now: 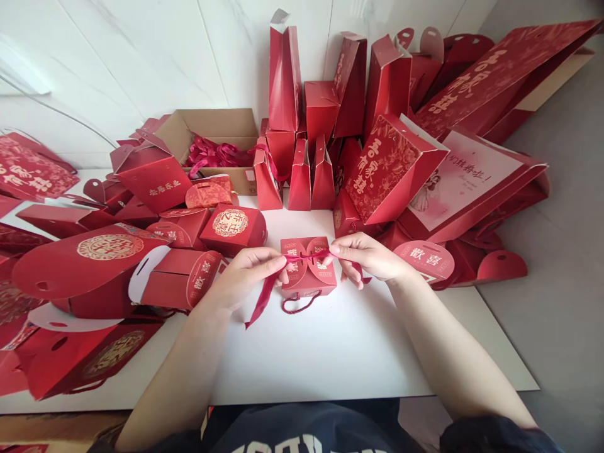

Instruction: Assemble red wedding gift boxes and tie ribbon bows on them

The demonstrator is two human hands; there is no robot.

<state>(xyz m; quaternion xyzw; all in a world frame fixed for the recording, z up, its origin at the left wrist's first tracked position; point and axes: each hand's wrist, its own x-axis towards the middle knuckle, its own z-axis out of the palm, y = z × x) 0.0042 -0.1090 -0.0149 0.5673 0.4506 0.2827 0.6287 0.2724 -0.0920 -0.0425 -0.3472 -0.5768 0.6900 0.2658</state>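
Dark shirt (302,418) nearest, the box (309,285) sits between both hands (252,270) (367,255).

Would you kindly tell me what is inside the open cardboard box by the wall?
A heap of dark pink ribbon lies in the cardboard box; whatever is beneath it is covered.

Behind the far edge of the white table (325,358), a pale, faintly veined wall (245,38) with thin seams (212,50); along the right edge, a shadowed grey side wall (561,264); soft light.
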